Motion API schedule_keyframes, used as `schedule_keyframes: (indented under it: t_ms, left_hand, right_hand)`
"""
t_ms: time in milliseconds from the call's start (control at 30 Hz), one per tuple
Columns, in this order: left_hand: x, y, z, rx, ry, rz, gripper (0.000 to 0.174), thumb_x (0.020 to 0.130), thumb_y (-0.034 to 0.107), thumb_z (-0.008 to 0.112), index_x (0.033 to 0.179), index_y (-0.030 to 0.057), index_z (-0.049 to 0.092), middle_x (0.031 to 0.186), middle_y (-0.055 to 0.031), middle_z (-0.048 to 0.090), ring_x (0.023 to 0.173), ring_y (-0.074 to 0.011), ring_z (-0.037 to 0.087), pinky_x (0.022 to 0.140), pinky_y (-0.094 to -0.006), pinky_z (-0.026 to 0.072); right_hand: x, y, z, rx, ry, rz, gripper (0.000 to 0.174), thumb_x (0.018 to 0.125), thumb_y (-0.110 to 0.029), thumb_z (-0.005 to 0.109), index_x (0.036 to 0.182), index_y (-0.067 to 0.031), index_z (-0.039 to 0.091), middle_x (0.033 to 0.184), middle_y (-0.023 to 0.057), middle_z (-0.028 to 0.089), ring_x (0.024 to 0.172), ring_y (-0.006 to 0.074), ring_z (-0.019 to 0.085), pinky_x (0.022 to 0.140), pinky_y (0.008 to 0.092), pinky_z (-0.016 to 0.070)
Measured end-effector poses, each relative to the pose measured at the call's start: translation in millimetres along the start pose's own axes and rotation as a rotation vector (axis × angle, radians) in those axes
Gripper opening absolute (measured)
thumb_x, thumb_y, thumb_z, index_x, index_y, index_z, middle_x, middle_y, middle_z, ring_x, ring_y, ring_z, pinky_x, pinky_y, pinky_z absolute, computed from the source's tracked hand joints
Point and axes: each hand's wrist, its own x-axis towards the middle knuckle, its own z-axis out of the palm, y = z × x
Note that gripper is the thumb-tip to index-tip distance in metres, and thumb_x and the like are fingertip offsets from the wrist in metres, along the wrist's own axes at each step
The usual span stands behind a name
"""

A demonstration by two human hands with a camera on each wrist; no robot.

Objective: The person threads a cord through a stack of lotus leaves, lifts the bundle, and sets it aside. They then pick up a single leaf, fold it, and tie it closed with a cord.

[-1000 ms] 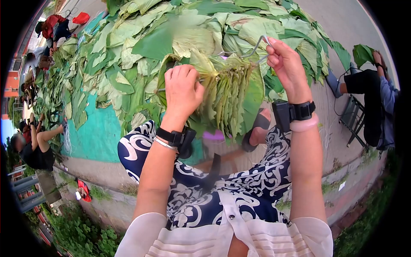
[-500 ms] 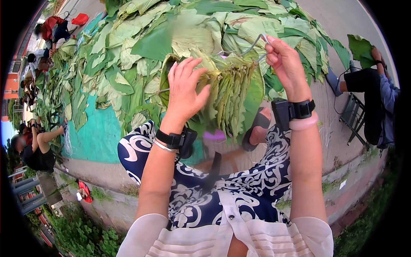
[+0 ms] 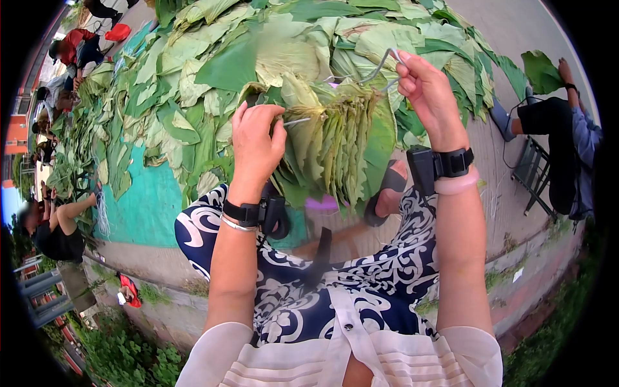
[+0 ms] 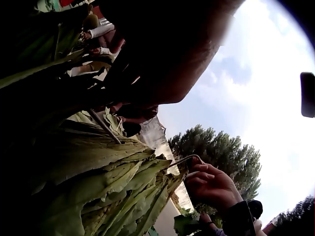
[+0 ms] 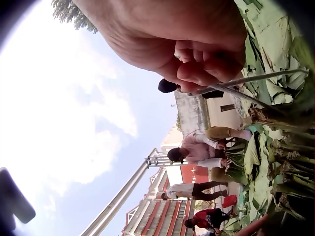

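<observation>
Above the lap, left hand [image 3: 258, 138] clenched on leaves [image 3: 342, 145], right hand [image 3: 429, 90] clenched on wire skewer [image 3: 380, 66] — middle hidden

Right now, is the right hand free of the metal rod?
No: in the head view the right hand grips the bent end of the metal rod, with the leaf bundle strung along it.

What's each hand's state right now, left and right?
Left hand: closed, pinching the bundle of limp green-yellow leaves at its left end.
Right hand: closed, gripping the bent end of the thin grey metal wire.
</observation>
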Motion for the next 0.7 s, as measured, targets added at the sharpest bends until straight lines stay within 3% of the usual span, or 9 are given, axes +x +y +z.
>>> schedule_keyframes:
  t_ms: [433, 700]
  left_hand:
    - [-1.3, -13.7, -6.5, 0.249, 0.116, -0.043, 0.015, 0.078, 0.008, 0.065, 0.093, 0.0074, 0.062, 0.085, -0.0072, 0.061, 0.087, -0.0272, 0.057, 0.100, -0.0438, 0.0365]
    - [-0.6, -14.7, -10.1, 0.154, 0.015, -0.127, 0.016, 0.076, 0.009, 0.067, 0.091, 0.0069, 0.062, 0.082, -0.0056, 0.059, 0.083, -0.0258, 0.056, 0.095, -0.0421, 0.0372]
  right_hand:
    - [0.4, 1.3, -1.1, 0.002, 0.000, 0.000, 0.018, 0.092, -0.014, 0.061, 0.102, 0.0011, 0.061, 0.075, -0.0002, 0.057, 0.057, 0.0051, 0.043, 0.052, 0.0192, 0.0329]
    - [1.1, 1.3, -2.5, 0.001, -0.005, 0.000, 0.018, 0.092, -0.013, 0.060, 0.103, 0.0013, 0.061, 0.075, -0.0002, 0.057, 0.057, 0.0049, 0.043, 0.052, 0.0190, 0.0333]
